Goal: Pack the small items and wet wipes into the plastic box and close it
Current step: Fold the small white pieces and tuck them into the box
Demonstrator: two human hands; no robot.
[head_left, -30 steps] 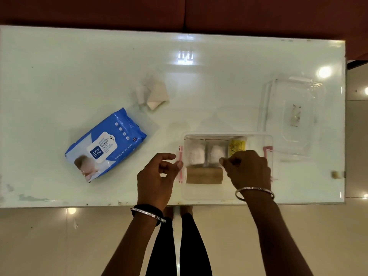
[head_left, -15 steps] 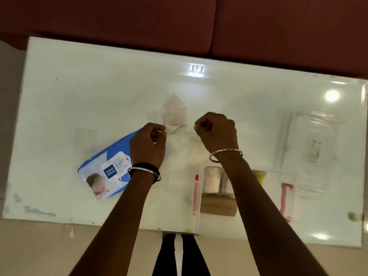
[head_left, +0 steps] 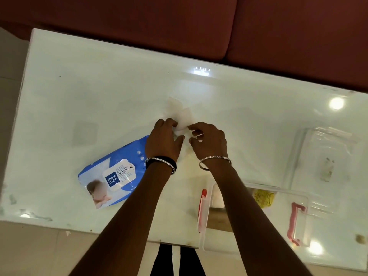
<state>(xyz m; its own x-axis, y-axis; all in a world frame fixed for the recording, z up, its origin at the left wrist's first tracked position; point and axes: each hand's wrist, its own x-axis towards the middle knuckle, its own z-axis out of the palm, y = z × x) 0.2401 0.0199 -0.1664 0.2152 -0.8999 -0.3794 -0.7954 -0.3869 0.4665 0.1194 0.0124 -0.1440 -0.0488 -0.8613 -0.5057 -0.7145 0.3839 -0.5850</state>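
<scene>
Hands are seen from above over a pale, glossy table (head_left: 79, 92), both reaching to its middle. The left hand (head_left: 162, 142) and the right hand (head_left: 209, 141) are closed from either side on a small heap of white folded pads (head_left: 182, 116), fingers pinched onto its near edge; the far part of the heap lies flat on the table at 12 o'clock from the hands.

A blue pack of wet wipes (head_left: 113, 176) lies at 8 o'clock from the hands, partly tucked under the left wrist. The clear plastic box (head_left: 256, 226), with red latches, is placed at 5 o'clock, at the near table edge and partly hidden by the right forearm. A yellow packet (head_left: 262, 197) and something white are seen inside it. The clear lid (head_left: 326, 156) rests apart at 3 o'clock.

Risks are judged as follows. The pads look thin and loose, so some may be left behind or dropped during the carry. The wipes pack could be nudged by the left wrist. The box appears to overhang the table edge, so it might be tipped by a heavy drop. The wipes pack looks large against the remaining space, so the lid could be kept from shutting.
</scene>
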